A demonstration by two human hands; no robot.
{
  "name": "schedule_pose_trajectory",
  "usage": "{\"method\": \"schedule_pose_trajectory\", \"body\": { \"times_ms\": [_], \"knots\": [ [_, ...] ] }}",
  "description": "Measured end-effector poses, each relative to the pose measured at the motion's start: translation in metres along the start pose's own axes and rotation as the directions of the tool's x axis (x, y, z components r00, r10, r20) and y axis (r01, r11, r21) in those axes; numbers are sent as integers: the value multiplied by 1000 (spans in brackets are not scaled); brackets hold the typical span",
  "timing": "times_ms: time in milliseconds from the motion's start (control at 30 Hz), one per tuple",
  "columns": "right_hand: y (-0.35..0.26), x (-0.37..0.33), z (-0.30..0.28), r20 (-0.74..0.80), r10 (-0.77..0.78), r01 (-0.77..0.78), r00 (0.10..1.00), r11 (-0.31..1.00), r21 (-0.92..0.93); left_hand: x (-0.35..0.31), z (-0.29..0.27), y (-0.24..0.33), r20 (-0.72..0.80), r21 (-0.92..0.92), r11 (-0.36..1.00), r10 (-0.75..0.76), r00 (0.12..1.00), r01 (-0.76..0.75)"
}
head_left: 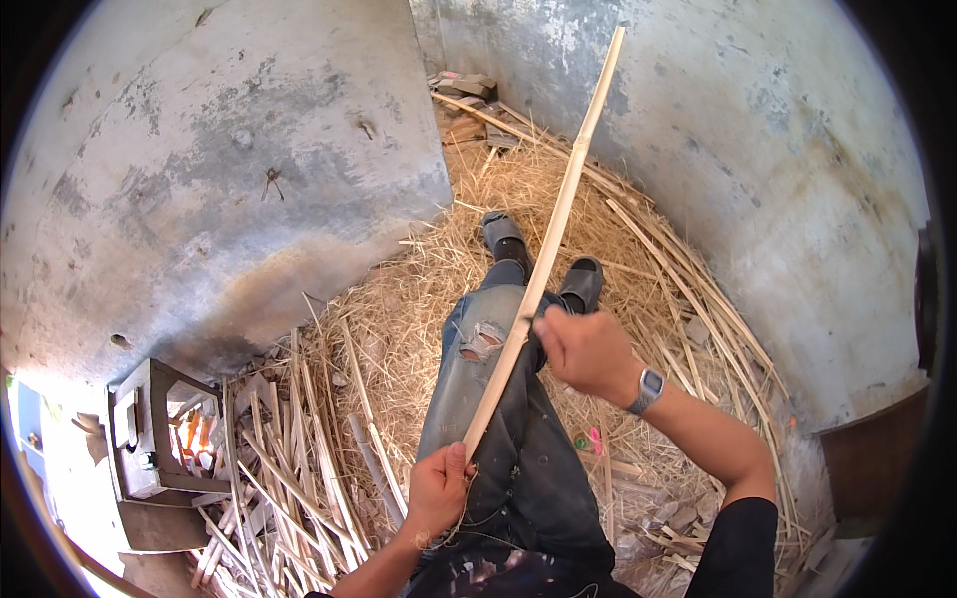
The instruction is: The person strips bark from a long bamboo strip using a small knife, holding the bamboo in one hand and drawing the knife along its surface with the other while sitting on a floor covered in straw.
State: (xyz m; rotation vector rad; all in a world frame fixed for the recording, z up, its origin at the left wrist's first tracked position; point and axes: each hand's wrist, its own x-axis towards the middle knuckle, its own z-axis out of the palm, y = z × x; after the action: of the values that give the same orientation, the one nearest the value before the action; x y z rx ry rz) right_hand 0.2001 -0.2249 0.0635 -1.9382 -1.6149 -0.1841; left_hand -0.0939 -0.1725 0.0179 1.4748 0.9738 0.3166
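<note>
A long pale bamboo strip (558, 214) slants across my lap, from my left thigh up toward the far wall, with a node partway along it. My left hand (439, 490) is closed round its near end, thumb on top. Beside the strip's middle, above my knees, my right hand (586, 351) is closed in a fist and slightly blurred. A small dark edge shows between that fist and the strip; what the fist holds is mostly hidden. My legs in worn, torn jeans (469, 374) lie under the strip.
Pale shavings (389, 289) cover the floor round my slippers (581, 283). Split strips (299, 453) are heaped at my left by an overturned wooden stool (159, 439). More long strips (698, 289) lie along the right wall (768, 179). A wall panel (229, 169) rises at the left.
</note>
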Motion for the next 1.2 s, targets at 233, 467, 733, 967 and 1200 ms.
{"method": "schedule_pose_trajectory", "body": {
  "times_ms": [233,467,733,967,1200],
  "knots": [
    [64,46,-22,-209,137,-151,968,987,-56,-1,6,-4,-31,30,1000,9,999,-8],
    [12,11,-9,43,-48,52,998,996,-76,-5,5,-11,-82,54,998,41,996,-36],
    [12,2,3,66,-8,9,998,1000,-16,-3,9,-11,-75,138,984,123,990,-112],
    [54,30,-14,-115,152,-158,982,986,-46,-6,12,-5,-68,157,969,201,977,-188],
    [-6,-17,10,119,37,-53,992,990,133,-3,6,-8,-42,-41,998,44,998,-46]
  ]
}}
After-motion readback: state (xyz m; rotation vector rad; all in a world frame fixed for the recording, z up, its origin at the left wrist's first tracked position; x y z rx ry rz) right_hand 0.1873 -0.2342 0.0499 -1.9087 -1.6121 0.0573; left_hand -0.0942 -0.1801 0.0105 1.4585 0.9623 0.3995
